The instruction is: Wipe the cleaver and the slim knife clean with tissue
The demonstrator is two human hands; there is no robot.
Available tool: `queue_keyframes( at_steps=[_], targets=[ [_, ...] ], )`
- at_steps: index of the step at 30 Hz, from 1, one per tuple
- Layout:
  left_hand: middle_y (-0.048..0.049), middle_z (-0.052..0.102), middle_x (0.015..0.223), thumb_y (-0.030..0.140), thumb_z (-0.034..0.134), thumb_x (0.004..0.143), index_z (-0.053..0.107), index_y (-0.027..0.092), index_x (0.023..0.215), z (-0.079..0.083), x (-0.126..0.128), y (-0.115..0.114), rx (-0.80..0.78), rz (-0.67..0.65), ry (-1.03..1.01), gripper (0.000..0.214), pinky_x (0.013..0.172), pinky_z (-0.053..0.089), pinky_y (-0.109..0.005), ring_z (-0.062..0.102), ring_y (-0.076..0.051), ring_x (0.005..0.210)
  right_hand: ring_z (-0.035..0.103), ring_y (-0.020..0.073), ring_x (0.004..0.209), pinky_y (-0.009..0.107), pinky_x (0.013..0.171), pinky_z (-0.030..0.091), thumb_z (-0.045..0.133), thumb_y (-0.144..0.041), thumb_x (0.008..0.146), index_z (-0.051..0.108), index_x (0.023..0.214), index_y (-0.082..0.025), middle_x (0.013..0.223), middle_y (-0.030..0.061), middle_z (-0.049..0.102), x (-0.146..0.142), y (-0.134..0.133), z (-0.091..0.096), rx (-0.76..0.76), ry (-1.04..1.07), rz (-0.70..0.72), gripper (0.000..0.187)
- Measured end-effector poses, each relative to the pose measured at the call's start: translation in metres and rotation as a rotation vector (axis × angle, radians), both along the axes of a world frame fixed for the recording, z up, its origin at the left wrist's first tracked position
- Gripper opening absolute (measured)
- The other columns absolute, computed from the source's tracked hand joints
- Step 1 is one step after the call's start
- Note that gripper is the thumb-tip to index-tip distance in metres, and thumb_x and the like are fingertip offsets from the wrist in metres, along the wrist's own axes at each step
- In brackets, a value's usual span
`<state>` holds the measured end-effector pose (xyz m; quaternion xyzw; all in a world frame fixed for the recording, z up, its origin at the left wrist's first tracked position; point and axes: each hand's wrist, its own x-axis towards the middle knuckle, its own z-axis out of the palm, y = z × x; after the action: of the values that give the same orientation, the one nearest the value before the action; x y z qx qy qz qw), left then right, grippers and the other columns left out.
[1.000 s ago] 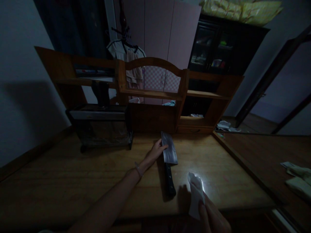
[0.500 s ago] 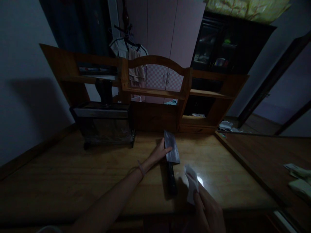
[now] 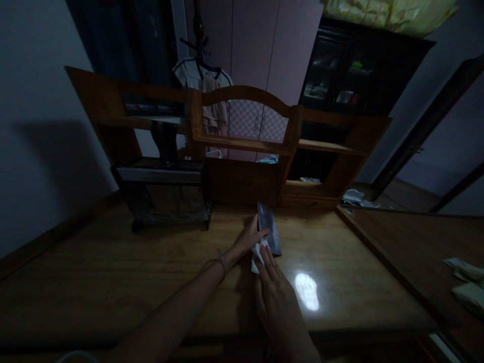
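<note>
A cleaver [image 3: 270, 232] with a broad grey blade is held above the wooden desk, its blade pointing away from me. My left hand [image 3: 249, 236] grips the blade by its left edge, thumb across the flat side. Pressed under the fingers of my right hand [image 3: 275, 292] is a folded white tissue [image 3: 256, 259], which lies at the lower end of the blade where the handle begins. The black handle is hidden behind my right hand. A band circles my left wrist.
The wooden desk [image 3: 174, 262] has a shelf unit [image 3: 242, 143] along its back. At the back left stands a dark-framed box [image 3: 166, 199] with a black upright piece on top. Pale cloth [image 3: 469, 287] lies at the far right. Light glares off the desktop.
My right hand has moved left and forward with the tissue, from beside the handle onto the cleaver, now covering the handle. My left hand keeps its grip on the blade.
</note>
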<state>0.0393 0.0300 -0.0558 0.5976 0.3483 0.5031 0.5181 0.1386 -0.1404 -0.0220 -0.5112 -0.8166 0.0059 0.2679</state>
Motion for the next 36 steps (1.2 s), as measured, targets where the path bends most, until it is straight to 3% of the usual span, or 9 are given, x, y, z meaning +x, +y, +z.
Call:
queue_keyframes(
  at_steps=[7,16,26,36],
  targets=[
    [-0.0051,0.063,0.109,0.023,0.063,0.075,0.049,0.02,0.119,0.002,-0.002,-0.001,0.016,0.023,0.033,0.046,0.084,0.045,-0.03,0.059,-0.019,0.093,0.013,0.0252,0.144,0.045,0.112,0.036,0.035,-0.007,0.09,0.025,0.149,-0.016,0.158,0.0075,0.016,0.005,-0.019,-0.012,-0.006,0.077,0.03,0.061],
    [-0.0064,0.062,0.113,0.024,0.065,0.076,0.049,0.019,0.121,-0.002,-0.001,0.003,0.022,-0.024,-0.038,0.048,0.088,0.044,-0.031,0.059,-0.021,0.1,0.02,0.0242,0.142,0.039,0.11,0.038,0.037,-0.002,0.087,0.031,0.146,-0.014,0.155,0.009,0.025,0.023,-0.042,-0.007,0.058,0.047,0.186,0.061],
    [-0.0081,0.06,0.117,0.023,0.069,0.071,0.048,0.017,0.121,0.012,-0.003,-0.001,-0.06,-0.058,-0.056,0.055,0.091,0.042,-0.031,0.056,-0.022,0.105,0.026,0.0228,0.14,0.036,0.11,0.038,0.046,-0.003,0.082,0.04,0.142,-0.017,0.152,0.0059,0.031,0.051,-0.046,0.006,-0.031,-0.105,0.376,0.062],
    [-0.0082,0.06,0.119,0.023,0.072,0.068,0.046,0.019,0.127,0.018,-0.001,-0.003,-0.12,-0.108,-0.128,0.065,0.096,0.041,-0.036,0.055,-0.025,0.11,0.043,0.018,0.132,0.028,0.105,0.043,0.045,-0.006,0.085,0.041,0.142,-0.024,0.147,0.0026,0.04,0.069,-0.056,0.009,0.009,-0.001,0.282,0.06]
  ],
)
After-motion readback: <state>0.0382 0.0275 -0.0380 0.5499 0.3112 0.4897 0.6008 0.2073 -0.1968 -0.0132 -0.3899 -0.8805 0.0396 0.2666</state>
